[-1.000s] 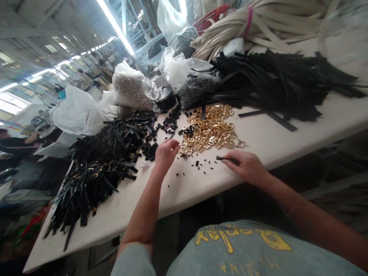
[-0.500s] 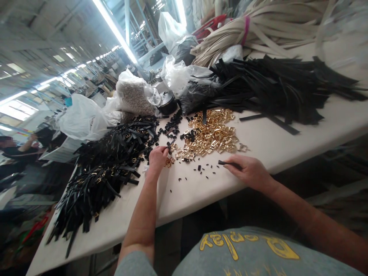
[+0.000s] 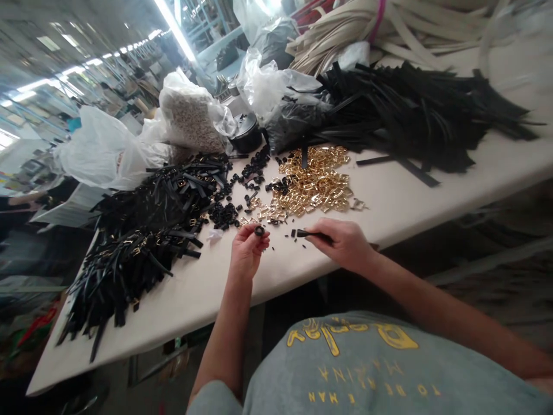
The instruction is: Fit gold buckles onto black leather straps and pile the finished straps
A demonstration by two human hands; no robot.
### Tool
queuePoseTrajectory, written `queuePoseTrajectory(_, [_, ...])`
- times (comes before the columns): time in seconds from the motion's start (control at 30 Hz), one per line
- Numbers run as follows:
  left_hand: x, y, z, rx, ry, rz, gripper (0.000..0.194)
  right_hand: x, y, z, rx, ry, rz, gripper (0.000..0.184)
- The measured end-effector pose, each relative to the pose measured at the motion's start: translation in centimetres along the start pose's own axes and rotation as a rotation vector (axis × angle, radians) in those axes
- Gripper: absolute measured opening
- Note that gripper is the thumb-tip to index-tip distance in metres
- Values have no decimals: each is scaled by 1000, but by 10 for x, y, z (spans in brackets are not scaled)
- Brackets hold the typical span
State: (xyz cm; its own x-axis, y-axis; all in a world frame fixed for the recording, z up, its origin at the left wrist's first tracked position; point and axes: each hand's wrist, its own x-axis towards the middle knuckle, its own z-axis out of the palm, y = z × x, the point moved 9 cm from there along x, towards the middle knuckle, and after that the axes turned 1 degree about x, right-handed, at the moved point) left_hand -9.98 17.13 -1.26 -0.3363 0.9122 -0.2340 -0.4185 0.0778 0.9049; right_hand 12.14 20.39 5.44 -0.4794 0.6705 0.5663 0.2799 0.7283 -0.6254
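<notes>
My left hand [image 3: 249, 245] is closed on a small black loop [image 3: 259, 230], pinched between thumb and fingertips just in front of the buckles. To the right, my right hand [image 3: 343, 242] grips a short black strap [image 3: 315, 234], its free end pointing left towards the loop. A gap separates the strap from the loop. Behind both hands lies a heap of gold buckles [image 3: 317, 187]. More black loops [image 3: 224, 215] are piled behind and left of my left hand. Small dark bits are scattered on the table between the hands.
Black straps with gold buckles [image 3: 142, 225] cover the left of the table [image 3: 384, 202]. Loose black straps [image 3: 410, 115] are heaped at the back right, near bundled beige strips [image 3: 337, 40]. Plastic bags [image 3: 190, 115] and a dark round container [image 3: 247, 132] stand behind.
My left hand reached left to the loops and buckles, then came back nearer with a black loop. My right hand, still holding the strap, moved left towards it. The view has shifted.
</notes>
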Motion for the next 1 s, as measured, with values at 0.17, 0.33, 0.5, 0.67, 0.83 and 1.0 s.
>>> queuePoseTrajectory(0.17, [-26, -12, 24, -29, -36, -35, 35, 21, -34, 18, -57, -12, -124, 21])
queuePoseTrajectory(0.33, [-31, -20, 28, 5, -46, -72, 34, 20, -37, 32, -209, -149, -98, 32])
queuePoseTrajectory(0.5, [-38, -30, 27, 39, -111, -152, 35, 8, -37, 35, -308, -262, -99, 33])
queuePoseTrajectory(0.67, [-55, -37, 21, 143, -190, -166, 34, -10, -41, 35, -217, -316, -141, 29])
queuePoseTrajectory(0.83, [-69, -50, 24, 256, -240, -172, 33, -33, -28, 41, -99, -314, 12, 33])
queuePoseTrajectory(1.0, [-79, -68, 38, 258, -204, -198, 41, -50, -13, 53, -89, -361, 181, 43])
